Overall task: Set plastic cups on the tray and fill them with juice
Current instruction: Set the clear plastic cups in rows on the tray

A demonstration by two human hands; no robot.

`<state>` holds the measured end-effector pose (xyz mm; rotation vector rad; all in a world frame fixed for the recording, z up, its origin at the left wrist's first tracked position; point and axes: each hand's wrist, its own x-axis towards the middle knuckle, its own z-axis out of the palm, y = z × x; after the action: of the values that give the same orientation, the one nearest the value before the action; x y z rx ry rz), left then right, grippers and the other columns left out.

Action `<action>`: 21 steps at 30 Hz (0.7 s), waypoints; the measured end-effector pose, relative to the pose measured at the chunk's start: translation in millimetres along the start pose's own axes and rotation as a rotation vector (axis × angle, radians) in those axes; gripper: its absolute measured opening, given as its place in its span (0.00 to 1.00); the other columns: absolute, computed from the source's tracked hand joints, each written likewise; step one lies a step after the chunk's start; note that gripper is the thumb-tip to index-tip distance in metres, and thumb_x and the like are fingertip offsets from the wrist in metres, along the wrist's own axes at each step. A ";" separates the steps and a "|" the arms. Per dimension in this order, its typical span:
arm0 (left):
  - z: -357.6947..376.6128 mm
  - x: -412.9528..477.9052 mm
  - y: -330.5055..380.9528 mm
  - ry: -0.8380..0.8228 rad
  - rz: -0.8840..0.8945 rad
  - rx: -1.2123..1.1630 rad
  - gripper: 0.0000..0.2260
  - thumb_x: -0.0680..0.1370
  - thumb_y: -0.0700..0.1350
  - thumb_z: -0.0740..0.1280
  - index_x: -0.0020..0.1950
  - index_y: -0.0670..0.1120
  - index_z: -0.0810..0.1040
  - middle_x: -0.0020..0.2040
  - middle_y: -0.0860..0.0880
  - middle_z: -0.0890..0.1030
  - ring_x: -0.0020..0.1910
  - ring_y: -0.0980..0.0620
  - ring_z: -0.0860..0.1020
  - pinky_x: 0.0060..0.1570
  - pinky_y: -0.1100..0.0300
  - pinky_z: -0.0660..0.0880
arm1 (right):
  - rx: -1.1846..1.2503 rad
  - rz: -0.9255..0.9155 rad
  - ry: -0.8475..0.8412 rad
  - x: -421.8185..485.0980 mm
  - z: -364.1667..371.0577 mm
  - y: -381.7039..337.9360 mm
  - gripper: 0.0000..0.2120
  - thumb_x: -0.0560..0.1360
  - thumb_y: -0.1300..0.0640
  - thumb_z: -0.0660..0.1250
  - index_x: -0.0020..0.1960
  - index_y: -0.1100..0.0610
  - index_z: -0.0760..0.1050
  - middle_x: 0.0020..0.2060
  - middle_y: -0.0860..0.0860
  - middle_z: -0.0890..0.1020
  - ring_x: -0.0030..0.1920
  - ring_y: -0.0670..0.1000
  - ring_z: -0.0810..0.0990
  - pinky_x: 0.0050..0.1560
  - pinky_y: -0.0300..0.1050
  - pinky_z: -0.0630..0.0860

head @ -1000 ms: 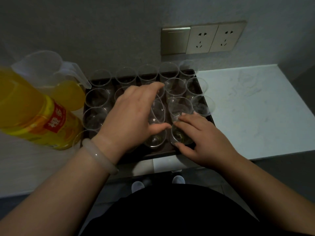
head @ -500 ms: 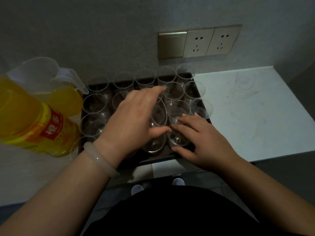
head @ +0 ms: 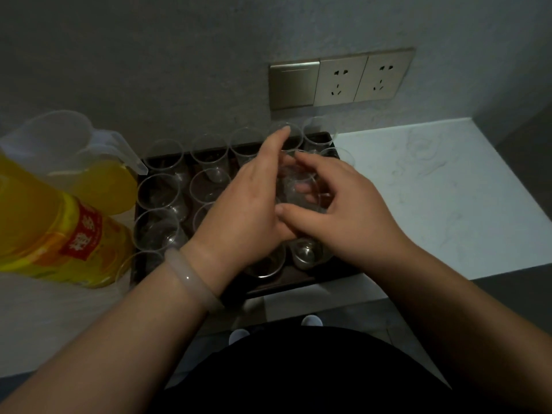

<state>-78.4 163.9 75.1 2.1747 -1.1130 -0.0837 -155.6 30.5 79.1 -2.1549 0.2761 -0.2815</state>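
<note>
A dark tray [head: 301, 284] on the counter holds several clear plastic cups [head: 158, 193] in rows, all empty. My right hand [head: 346, 210] is over the tray's right middle, its fingers and thumb curled round one clear cup [head: 302, 191] raised a little above the others. My left hand [head: 245, 210], with a pale bangle at the wrist, stands on its side right against that cup, fingers straight and pointing toward the wall. The two hands hide the cups beneath them. A big yellow juice bottle [head: 44, 231] stands left of the tray.
A clear pitcher [head: 95, 177] part full of orange juice stands behind the bottle at the left. White marble counter [head: 442, 201] extends right of the tray. A switch and two wall sockets [head: 363, 80] sit above. The counter's front edge is close to my body.
My right hand rose from the front-row cup to the tray's middle and now grips a cup. My left hand turned from lying flat over the cups onto its side beside it.
</note>
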 end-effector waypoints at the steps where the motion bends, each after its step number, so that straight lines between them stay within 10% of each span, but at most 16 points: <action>1: 0.6 0.6 0.2 -0.005 0.003 -0.003 0.47 0.65 0.49 0.75 0.77 0.43 0.52 0.65 0.46 0.73 0.63 0.53 0.73 0.59 0.68 0.64 | -0.014 -0.003 0.012 -0.7 -1.3 -0.6 0.34 0.67 0.46 0.73 0.71 0.48 0.68 0.61 0.42 0.74 0.54 0.36 0.76 0.54 0.29 0.73; 8: 4.5 8.1 -6.6 -0.149 -0.012 0.212 0.40 0.68 0.65 0.65 0.76 0.48 0.60 0.71 0.49 0.68 0.69 0.49 0.67 0.67 0.58 0.64 | -0.103 0.007 0.211 -4.2 -49.0 1.7 0.32 0.67 0.45 0.69 0.69 0.48 0.69 0.60 0.43 0.76 0.54 0.37 0.76 0.53 0.30 0.73; 21: 18.0 18.1 -4.2 -0.179 -0.052 0.382 0.25 0.76 0.58 0.61 0.70 0.48 0.69 0.63 0.49 0.75 0.61 0.46 0.73 0.54 0.50 0.75 | -0.313 0.021 0.121 -32.3 -69.4 16.2 0.30 0.66 0.44 0.67 0.68 0.50 0.72 0.58 0.44 0.78 0.51 0.42 0.79 0.51 0.38 0.77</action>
<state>-70.3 142.4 63.1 2.5774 -1.2534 -0.0965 -208.7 -22.5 101.1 -2.4448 0.4362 -0.3785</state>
